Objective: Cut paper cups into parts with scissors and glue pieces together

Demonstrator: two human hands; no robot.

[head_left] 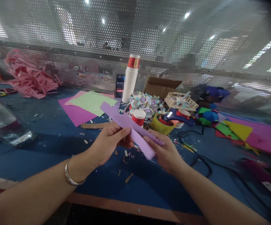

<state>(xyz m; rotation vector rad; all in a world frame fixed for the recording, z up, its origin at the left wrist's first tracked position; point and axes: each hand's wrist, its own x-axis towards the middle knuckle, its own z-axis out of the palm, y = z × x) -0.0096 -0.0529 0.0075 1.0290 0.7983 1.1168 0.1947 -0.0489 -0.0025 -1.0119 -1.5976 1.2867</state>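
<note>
Between my two hands is a piece of purple paper point(139, 139), held above the blue table and looking like overlapping or folded strips. My left hand point(113, 136) pinches it near the middle, thumb on top. The lower right end is gripped by my right hand point(163, 148), whose fingers wrap partly behind it. Just beyond the paper stands a red and white paper cup point(138, 117). To its right is a yellow tape roll point(163, 124), with a dark blue tool point(176, 116) lying over it.
Coloured paper sheets point(91, 103) lie at the back left, near a pink paper heap point(31, 76). A tall cup stack point(131, 79) stands by a pile of paper cutouts point(146, 103). A clear bottle point(6, 122) lies left. Black cable point(202, 159) crosses the right side.
</note>
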